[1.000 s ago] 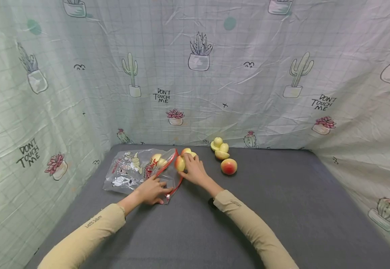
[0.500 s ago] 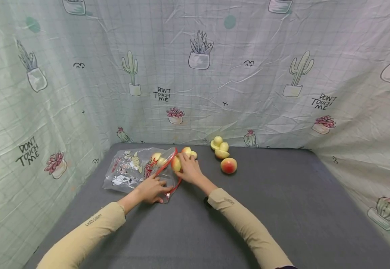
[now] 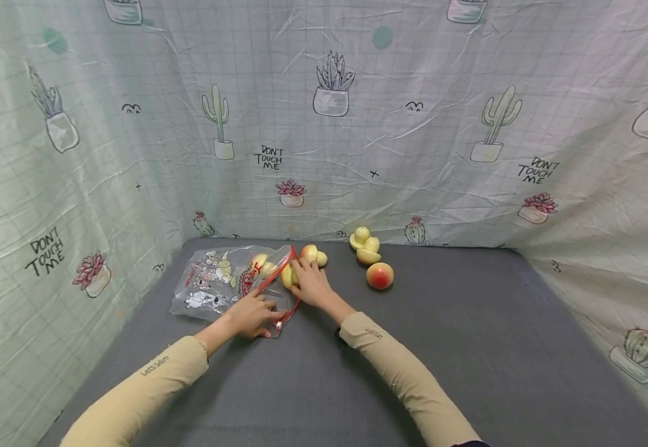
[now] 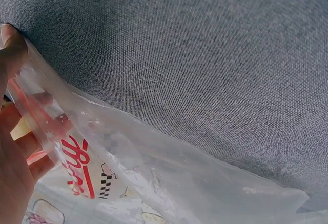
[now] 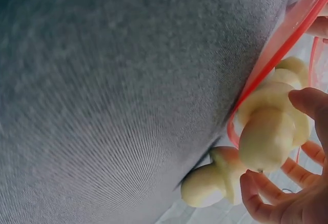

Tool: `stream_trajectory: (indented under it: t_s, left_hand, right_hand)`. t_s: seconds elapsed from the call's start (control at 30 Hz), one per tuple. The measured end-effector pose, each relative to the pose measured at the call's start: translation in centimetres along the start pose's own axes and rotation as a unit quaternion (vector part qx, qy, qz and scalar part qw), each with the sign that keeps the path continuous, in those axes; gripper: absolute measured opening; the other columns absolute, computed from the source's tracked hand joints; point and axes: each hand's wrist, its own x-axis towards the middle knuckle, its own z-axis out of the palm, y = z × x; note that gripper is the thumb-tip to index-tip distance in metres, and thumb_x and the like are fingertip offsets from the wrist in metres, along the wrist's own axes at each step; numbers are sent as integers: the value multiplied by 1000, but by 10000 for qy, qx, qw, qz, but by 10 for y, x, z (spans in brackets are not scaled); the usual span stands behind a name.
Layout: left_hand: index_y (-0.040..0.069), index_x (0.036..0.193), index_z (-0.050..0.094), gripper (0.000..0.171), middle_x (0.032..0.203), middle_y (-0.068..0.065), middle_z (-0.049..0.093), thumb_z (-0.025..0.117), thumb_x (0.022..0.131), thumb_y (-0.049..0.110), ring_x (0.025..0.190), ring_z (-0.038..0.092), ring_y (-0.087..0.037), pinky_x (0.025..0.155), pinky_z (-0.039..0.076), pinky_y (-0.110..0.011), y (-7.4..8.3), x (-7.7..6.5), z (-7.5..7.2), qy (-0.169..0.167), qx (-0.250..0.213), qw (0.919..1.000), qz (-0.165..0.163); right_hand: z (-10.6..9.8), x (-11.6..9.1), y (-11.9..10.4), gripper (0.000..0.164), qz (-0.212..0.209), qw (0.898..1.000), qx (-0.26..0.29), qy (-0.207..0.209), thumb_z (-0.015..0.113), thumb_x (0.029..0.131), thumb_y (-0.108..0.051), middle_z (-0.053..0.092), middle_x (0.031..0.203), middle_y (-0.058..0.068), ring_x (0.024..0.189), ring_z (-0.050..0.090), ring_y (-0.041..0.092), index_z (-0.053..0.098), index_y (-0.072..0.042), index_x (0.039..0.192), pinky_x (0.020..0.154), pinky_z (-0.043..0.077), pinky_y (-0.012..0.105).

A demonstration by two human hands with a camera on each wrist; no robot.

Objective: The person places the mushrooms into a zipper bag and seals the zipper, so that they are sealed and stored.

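Note:
A clear zip bag with a red zip edge and cartoon prints lies at the left of the table, mouth facing right. My left hand holds the near side of its mouth; in the left wrist view, fingers show through the plastic of the bag. At the mouth, my right hand grips a yellow piece of fruit, which in the right wrist view looks like a pale fruit piece with a rounded knob. Inside the bag sits another yellow-red fruit piece. Just beyond my right fingers lies a similar fruit piece.
Several yellow fruit pieces cluster near the back edge, right of centre. A red-yellow rounded fruit lies in front of them. The dark grey table meets a printed cloth curtain at the back and sides.
My right hand has moved left with the fruit piece, bringing it into the bag's mouth. My left hand and the bag have stayed nearly still.

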Motion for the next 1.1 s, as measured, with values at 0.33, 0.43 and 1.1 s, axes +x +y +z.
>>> stream_trajectory:
  t_s: [0.33,0.43,1.1]
  left_hand:
    - [28,124,52,57,105,-2,60,61,73,52,86,59,-24,85,43,-46,1,0,-1,57,-54,10000,26]
    - [27,124,52,57,106,-3,60,61,73,52,87,59,-25,86,42,-46,1,-1,-1,56,-111,9999,14]
    - [27,125,51,58,108,-5,60,60,73,52,88,59,-27,86,42,-47,1,-2,0,59,-82,9999,-5]
  right_hand:
    - [-9,-12,9,38,-451,9984,-317,141,55,86,-29,55,104,3,90,49,23,46,-13,119,66,43,35]
    - [-12,-19,13,30,-649,9975,-232,119,55,86,-24,57,102,5,87,50,23,50,-9,111,64,44,33]
    - [-10,-32,21,45,-1323,9886,-146,-710,51,87,-18,42,132,10,115,48,22,45,-9,130,81,48,38]
